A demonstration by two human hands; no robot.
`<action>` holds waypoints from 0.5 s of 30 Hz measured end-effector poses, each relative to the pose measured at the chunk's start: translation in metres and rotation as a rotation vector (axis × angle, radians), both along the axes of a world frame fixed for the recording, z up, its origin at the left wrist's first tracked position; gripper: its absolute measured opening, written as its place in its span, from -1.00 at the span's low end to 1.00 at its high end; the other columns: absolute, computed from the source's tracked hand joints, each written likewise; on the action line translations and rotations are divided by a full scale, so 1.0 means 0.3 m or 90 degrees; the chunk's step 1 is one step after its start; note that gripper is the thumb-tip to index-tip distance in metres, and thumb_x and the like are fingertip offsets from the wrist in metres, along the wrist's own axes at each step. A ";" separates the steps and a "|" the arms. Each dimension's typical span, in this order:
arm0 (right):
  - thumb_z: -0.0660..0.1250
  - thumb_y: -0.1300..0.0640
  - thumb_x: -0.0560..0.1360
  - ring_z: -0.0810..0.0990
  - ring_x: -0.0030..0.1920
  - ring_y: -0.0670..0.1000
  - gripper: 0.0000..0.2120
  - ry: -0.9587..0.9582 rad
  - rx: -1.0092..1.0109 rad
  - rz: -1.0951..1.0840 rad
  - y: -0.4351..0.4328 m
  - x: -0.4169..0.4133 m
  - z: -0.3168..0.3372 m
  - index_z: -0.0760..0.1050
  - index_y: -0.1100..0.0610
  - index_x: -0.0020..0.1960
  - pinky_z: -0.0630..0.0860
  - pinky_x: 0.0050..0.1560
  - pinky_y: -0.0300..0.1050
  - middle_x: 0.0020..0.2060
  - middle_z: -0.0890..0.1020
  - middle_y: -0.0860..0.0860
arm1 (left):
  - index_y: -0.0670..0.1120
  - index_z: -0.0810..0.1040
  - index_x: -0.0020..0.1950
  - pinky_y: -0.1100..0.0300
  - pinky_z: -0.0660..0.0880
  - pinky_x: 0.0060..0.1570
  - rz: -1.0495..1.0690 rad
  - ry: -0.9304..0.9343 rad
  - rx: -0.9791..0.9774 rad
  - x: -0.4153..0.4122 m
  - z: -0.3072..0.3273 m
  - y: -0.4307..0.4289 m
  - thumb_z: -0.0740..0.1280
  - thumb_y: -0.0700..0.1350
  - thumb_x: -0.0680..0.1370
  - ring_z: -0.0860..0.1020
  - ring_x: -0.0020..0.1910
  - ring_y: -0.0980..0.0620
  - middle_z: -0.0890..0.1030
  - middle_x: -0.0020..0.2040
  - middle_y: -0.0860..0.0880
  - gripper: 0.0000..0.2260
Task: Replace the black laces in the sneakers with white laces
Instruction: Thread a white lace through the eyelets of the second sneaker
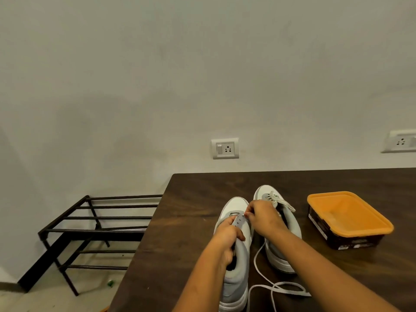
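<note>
Two white-and-grey sneakers stand side by side on the dark wooden table [191, 221], toes pointing away. The left sneaker [236, 262] has bare eyelets. My left hand [227, 235] grips its grey eyelet flap. My right hand [261, 217] pinches the tip of a white lace [276, 287] at an eyelet near the toe; the lace trails down between the shoes and loops on the table near the front edge. The right sneaker [281, 251] is laced in white, with a knot near its toe. No black lace is in view.
An orange-lidded dark plastic box [346, 219] sits to the right of the shoes. A black metal rack [94, 230] stands on the floor left of the table. Two wall sockets [225, 148] are behind the table.
</note>
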State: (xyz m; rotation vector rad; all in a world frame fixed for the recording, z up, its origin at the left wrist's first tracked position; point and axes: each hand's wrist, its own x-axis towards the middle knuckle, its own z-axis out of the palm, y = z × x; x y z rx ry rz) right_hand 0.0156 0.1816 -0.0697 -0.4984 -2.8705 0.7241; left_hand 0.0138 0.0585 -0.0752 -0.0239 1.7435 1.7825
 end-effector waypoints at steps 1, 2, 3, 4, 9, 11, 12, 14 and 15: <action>0.24 0.19 0.56 0.59 -0.03 0.07 -0.88 -0.006 0.009 0.000 0.001 -0.001 -0.004 0.55 0.16 0.00 0.54 0.02 -0.08 -0.05 0.64 0.10 | -0.05 0.51 0.22 0.19 0.48 -0.26 0.004 0.000 -0.004 -0.002 0.003 0.000 0.13 -0.49 0.42 0.48 -0.10 -0.07 0.54 -0.05 -0.14 -0.50; 0.23 0.21 0.56 0.59 -0.03 0.08 -0.87 -0.014 0.020 0.003 0.000 -0.007 -0.004 0.54 0.17 0.00 0.53 0.01 -0.08 -0.04 0.63 0.12 | -0.06 0.48 0.27 0.19 0.48 -0.24 0.005 0.001 -0.006 -0.003 0.006 -0.003 0.13 -0.48 0.43 0.48 -0.10 -0.06 0.53 -0.05 -0.12 -0.48; 0.22 0.22 0.56 0.59 -0.01 0.10 -0.86 -0.026 0.030 0.008 0.000 -0.008 0.000 0.54 0.18 0.02 0.52 0.01 -0.08 -0.03 0.63 0.13 | -0.06 0.46 0.31 0.19 0.49 -0.23 0.005 0.000 -0.007 -0.002 0.008 -0.003 0.13 -0.48 0.44 0.48 -0.10 -0.05 0.53 -0.04 -0.12 -0.47; 0.21 0.23 0.56 0.59 0.02 0.12 -0.85 -0.045 0.043 0.015 -0.001 -0.008 0.007 0.54 0.20 0.05 0.50 0.02 -0.07 0.00 0.62 0.14 | -0.06 0.44 0.33 0.19 0.49 -0.23 0.002 0.001 -0.006 -0.001 0.008 -0.005 0.13 -0.48 0.44 0.47 -0.10 -0.05 0.53 -0.02 -0.11 -0.46; 0.21 0.21 0.55 0.60 -0.04 0.11 -0.85 -0.036 0.086 0.040 -0.008 0.008 0.009 0.55 0.19 0.01 0.51 -0.03 -0.06 -0.07 0.62 0.12 | -0.07 0.43 0.36 0.24 0.44 -0.35 -0.006 0.004 -0.003 0.010 0.012 -0.015 0.13 -0.47 0.45 0.47 -0.15 -0.01 0.53 -0.05 -0.10 -0.45; 0.21 0.21 0.55 0.60 -0.06 0.10 -0.85 -0.041 0.109 0.052 -0.014 0.015 0.003 0.54 0.18 0.01 0.51 -0.06 -0.07 -0.08 0.61 0.10 | -0.06 0.45 0.35 0.24 0.44 -0.35 -0.015 0.009 -0.008 0.015 0.010 -0.024 0.13 -0.47 0.44 0.47 -0.15 -0.01 0.52 -0.06 -0.09 -0.45; 0.21 0.22 0.55 0.60 -0.06 0.09 -0.85 -0.047 0.119 0.059 -0.017 0.009 0.001 0.55 0.17 0.02 0.51 -0.06 -0.08 -0.07 0.61 0.10 | -0.06 0.46 0.32 0.24 0.43 -0.35 -0.020 0.015 -0.016 0.018 0.012 -0.029 0.12 -0.47 0.45 0.46 -0.16 0.00 0.52 -0.09 -0.08 -0.47; 0.22 0.22 0.55 0.60 -0.06 0.07 -0.85 -0.058 0.129 0.072 -0.021 0.003 -0.008 0.55 0.16 0.02 0.52 -0.05 -0.10 -0.05 0.61 0.09 | -0.06 0.48 0.30 0.25 0.42 -0.34 -0.025 0.024 -0.032 0.021 0.011 -0.032 0.12 -0.47 0.45 0.44 -0.17 0.00 0.50 -0.13 -0.07 -0.49; 0.22 0.21 0.55 0.61 -0.06 0.07 -0.85 -0.063 0.131 0.079 -0.025 0.000 -0.014 0.56 0.16 0.01 0.51 -0.05 -0.11 -0.06 0.61 0.09 | -0.06 0.47 0.31 0.24 0.42 -0.32 -0.027 0.027 -0.037 0.021 0.009 -0.034 0.13 -0.47 0.45 0.44 -0.16 0.00 0.50 -0.13 -0.07 -0.48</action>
